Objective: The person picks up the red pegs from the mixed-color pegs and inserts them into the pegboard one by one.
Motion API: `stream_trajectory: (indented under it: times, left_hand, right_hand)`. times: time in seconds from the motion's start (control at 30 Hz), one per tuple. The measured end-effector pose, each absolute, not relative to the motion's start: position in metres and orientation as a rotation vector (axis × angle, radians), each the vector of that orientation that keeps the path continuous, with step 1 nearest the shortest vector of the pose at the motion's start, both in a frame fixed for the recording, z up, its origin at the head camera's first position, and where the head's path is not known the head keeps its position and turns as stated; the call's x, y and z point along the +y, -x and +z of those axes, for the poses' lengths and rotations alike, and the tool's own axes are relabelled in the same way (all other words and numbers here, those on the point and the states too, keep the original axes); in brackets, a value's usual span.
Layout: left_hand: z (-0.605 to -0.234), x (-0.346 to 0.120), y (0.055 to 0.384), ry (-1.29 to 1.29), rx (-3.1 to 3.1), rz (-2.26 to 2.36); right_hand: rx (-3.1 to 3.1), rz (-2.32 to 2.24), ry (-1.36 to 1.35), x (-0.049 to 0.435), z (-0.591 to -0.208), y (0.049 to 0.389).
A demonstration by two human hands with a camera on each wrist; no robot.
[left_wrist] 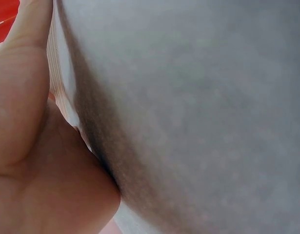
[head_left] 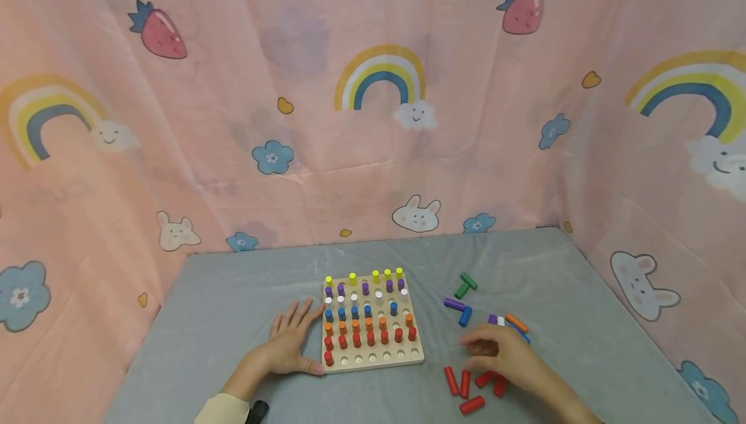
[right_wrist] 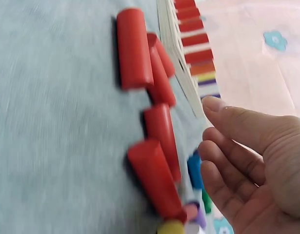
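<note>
A wooden pegboard point(head_left: 373, 366) stands on the table with rows of yellow, purple, white, blue, orange and red pegs; its front row has one red peg point(head_left: 329, 358) at the left end. My left hand point(head_left: 289, 343) lies spread on the cloth at the board's left side, fingertip and thumb right at its edge. To the right of the board, my right hand point(head_left: 507, 354) hovers over loose pegs, fingers loosely bent. In the right wrist view nothing shows between thumb and fingers. Several loose red pegs point(right_wrist: 134, 48) lie close by that hand, some overlapping it in the head view.
Farther back on the right lie green pegs point(head_left: 462, 290), a purple peg point(head_left: 454, 304), a blue peg point(head_left: 465, 316) and an orange peg point(head_left: 517, 323). A grey cloth point(head_left: 233, 294) covers the table, and a patterned pink curtain point(head_left: 221, 120) hangs behind and beside it.
</note>
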State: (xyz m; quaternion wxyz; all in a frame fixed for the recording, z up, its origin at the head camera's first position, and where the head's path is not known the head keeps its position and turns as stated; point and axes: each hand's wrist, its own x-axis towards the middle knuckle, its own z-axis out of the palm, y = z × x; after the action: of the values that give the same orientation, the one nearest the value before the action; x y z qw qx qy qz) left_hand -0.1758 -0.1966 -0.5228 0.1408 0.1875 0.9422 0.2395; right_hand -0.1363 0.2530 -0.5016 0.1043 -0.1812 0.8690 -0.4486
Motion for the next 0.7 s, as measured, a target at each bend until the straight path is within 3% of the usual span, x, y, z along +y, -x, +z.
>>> stream_trajectory:
  times: [0.4,0.7]
  left_hand:
    - [-0.522,-0.196,0.176,-0.524,2.727,0.664]
    - [-0.520,-0.196,0.175,-0.528,2.722,0.674]
  right_hand:
    - [2.737,-1.176,0.472,0.284,-0.503,0.136]
    - [2.842,-0.978,0.249,0.287,-0.504,0.135]
